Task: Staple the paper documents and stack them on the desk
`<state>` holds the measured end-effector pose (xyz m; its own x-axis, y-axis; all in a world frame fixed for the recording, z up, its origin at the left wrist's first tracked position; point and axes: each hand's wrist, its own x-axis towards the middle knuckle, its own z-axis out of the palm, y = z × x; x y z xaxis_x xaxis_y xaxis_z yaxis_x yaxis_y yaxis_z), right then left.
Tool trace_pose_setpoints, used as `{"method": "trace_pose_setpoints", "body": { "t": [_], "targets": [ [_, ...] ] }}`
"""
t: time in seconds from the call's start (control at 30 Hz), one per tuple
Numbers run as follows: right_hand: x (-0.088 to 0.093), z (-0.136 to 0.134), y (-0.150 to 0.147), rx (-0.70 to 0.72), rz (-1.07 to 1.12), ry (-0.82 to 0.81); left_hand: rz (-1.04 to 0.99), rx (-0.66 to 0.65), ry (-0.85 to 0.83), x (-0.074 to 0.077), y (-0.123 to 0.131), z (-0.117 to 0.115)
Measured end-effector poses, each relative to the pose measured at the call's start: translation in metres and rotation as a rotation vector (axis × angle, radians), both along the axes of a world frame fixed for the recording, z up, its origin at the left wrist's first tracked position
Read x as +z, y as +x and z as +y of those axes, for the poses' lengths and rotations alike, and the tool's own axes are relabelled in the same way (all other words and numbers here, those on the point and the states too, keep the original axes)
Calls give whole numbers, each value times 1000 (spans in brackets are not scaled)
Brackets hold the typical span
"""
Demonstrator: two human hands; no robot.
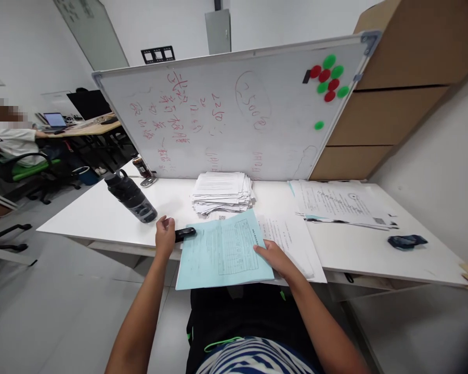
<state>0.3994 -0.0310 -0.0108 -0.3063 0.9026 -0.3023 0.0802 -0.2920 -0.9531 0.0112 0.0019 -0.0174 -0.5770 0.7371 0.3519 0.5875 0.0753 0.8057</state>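
Observation:
My left hand [165,238] is closed around a black stapler [184,234], whose front end sits over the upper left edge of a light blue printed sheet [222,252]. On the sheet's right side, my right hand [276,257] pinches the edge, with the thumb on top and the other fingers hidden beneath. The blue sheet overhangs the front edge of the white table. White printed pages [290,244] lie partly under it on the right. Just beyond stands an uneven stack of papers [223,191].
A dark bottle [130,197] stands left of my left hand. A whiteboard [226,119] with magnets backs the table, beside cardboard boxes [359,119]. More papers [337,205] and a dark crumpled-looking item [407,241] lie to the right. A person [17,140] sits at the far left.

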Motion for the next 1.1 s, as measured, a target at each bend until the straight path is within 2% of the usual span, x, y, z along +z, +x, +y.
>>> {"method": "trace_pose_setpoints", "body": {
  "t": [0.1, 0.23, 0.33, 0.43, 0.57, 0.67, 0.87, 1.03, 1.1],
  "targets": [
    [8, -8, 1, -11, -50, 35, -158, -8, -39, -11, -1, -1],
    [31, -30, 24, -11, -112, 59, -117, 45, -93, -10, 4, -3],
    [42, -41, 54, -104, -123, 34, -108, 78, -70, -10, 4, -2],
    [40, -43, 78, -241, -38, -11, -116, 89, -63, -12, 4, -1],
    [27, -40, 91, -339, 107, -102, -95, 103, -42, -14, 3, 0],
    [23, -43, 93, -348, 135, -138, -77, 104, -31, -14, 4, 0],
    [26, -49, 93, -249, 153, -157, -67, 115, -24, -14, 5, 0],
    [28, -48, 94, -278, 227, -205, -61, 118, -22, -14, 6, -1],
    [28, -48, 96, -333, 263, -232, -58, 119, -17, -13, 6, -2]
  ]
}}
